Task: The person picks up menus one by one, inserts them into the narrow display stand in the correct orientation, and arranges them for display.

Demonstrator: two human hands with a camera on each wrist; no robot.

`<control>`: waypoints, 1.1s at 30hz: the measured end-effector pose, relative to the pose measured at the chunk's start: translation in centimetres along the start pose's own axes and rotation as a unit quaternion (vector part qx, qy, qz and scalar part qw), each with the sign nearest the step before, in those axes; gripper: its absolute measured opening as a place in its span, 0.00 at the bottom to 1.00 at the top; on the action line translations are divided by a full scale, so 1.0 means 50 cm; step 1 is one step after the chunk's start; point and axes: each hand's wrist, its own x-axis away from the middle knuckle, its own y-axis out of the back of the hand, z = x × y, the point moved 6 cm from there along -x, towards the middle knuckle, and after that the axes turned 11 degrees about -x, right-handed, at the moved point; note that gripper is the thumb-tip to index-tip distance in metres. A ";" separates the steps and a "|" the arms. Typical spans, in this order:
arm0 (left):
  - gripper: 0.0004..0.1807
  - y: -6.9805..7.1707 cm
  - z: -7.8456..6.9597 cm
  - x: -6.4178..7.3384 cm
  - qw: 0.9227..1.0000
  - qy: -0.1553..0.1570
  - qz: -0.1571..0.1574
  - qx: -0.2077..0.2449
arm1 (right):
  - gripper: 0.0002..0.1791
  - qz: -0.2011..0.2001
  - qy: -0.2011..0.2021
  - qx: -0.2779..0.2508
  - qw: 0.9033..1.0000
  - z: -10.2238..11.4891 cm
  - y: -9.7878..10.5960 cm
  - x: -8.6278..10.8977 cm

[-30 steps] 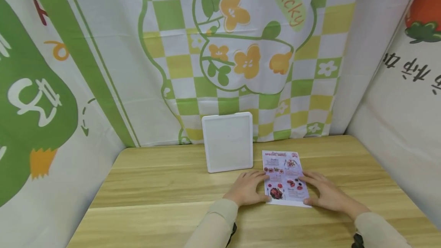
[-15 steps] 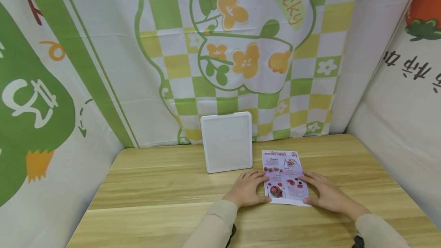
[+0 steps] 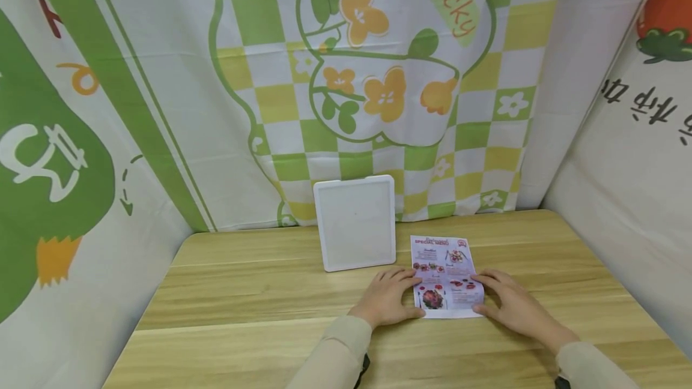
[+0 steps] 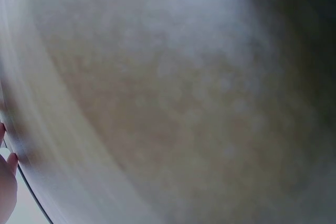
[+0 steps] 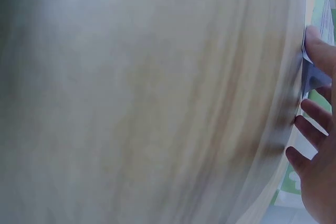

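A printed paper menu point(image 3: 446, 269) with food pictures lies on the wooden table, its lower half buckled slightly upward. My left hand point(image 3: 386, 297) rests at the menu's left edge, index fingertip and thumb touching it, spread apart. At the opposite edge my right hand point(image 3: 510, 302) pinches the lower right side between thumb and index finger. The right wrist view shows the menu's lifted, bent edge point(image 5: 312, 77) between that thumb and finger; the other fingers are spread. Only a small part of the left hand point(image 4: 7, 187) appears in the left wrist view.
A white-framed blank panel point(image 3: 355, 223) stands upright, leaning back, left of the menu. Behind the wooden table point(image 3: 243, 299) hangs a green-checked curtain point(image 3: 378, 77). Printed fabric walls point(image 3: 622, 197) close in the sides.
The menu's lower right corner has shifted up and inward with my right thumb, and the sheet has bowed. My left hand has stayed almost still.
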 end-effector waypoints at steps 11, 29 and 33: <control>0.39 -0.008 0.000 0.001 1.000 0.003 0.000 -0.009 | 0.31 -0.032 0.003 -0.026 0.999 0.015 -0.006 -0.002; 0.41 -0.010 -0.006 0.007 1.000 0.009 0.012 0.021 | 0.19 -0.093 -0.064 -0.090 0.989 0.014 -0.009 -0.006; 0.41 -0.010 -0.006 0.009 1.000 0.011 0.013 0.020 | 0.16 -0.114 -0.098 -0.108 0.983 0.012 -0.009 -0.012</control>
